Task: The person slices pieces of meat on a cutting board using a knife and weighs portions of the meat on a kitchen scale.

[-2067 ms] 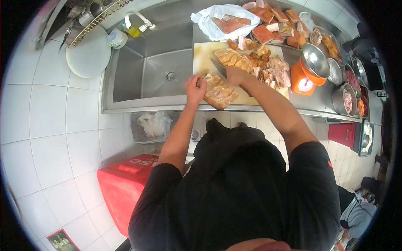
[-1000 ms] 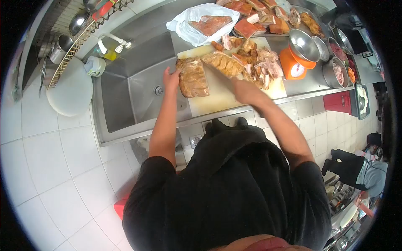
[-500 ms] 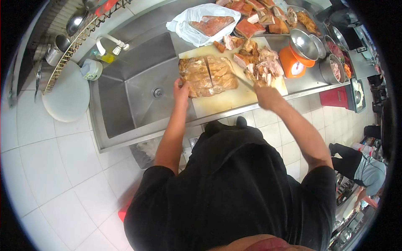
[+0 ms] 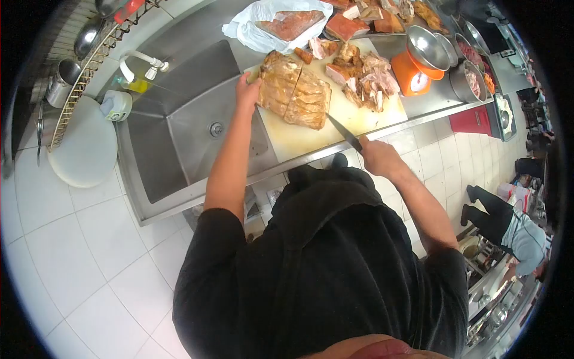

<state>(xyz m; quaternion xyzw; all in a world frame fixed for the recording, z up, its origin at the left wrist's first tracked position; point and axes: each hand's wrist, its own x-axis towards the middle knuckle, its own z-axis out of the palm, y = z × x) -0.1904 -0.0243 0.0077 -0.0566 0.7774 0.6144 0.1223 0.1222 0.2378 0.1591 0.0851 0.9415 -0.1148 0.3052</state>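
2 brown meat slabs (image 4: 308,100), apparently ribbed.

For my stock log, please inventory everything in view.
Sink: one, grey, left
Cutting board: one, cream, beside sink
Meat slabs: two, brown, board's left
Knife: one, grey, near slabs
Chopped meat: many, brown, board's right
Plastic bag: one, white, behind board
Meat blocks: several, reddish, behind board
Kitchen scale: one, orange, right of board
Bowls: several, grey, right
Dish rack: one, brassy, upper left
Co-worker: one, grey shirt, lower right
Background clutter: unclear
Wearer's top: one, black, foreground
Left hand: one, bare, at slab
Right hand: one, bare, on knife
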